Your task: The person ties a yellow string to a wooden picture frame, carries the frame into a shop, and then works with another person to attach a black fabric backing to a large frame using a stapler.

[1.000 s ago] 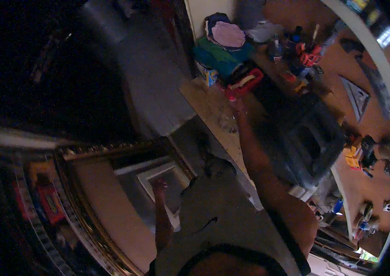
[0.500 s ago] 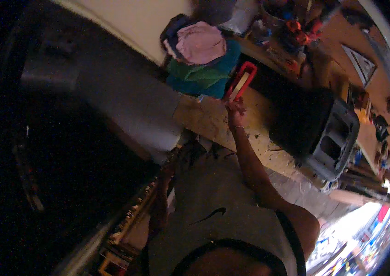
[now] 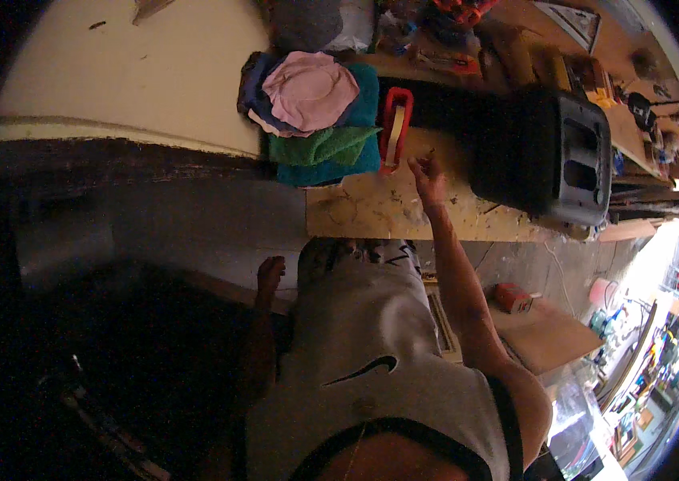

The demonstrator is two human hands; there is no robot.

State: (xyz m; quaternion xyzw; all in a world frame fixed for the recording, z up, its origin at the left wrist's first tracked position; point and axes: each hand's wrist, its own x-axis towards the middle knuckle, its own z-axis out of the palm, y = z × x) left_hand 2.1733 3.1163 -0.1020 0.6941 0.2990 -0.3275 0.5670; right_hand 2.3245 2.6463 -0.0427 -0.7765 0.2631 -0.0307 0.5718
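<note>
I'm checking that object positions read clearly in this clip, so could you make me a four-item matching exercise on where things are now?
1. Right hand
2. Left hand
3. Pink cloth
4. Red-framed object

A. On top of the green and teal cloths
B. Between the cloths and the right hand
C. Away from the wooden bench, left of the torso
D. Over the bench, left of the black container

Pairs: 1-D, 2-C, 3-A, 4-B.

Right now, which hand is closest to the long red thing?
The right hand: it is over the wooden bench, just beside the long red thing, with a small gap. The left hand is farther away, off the bench.
</note>
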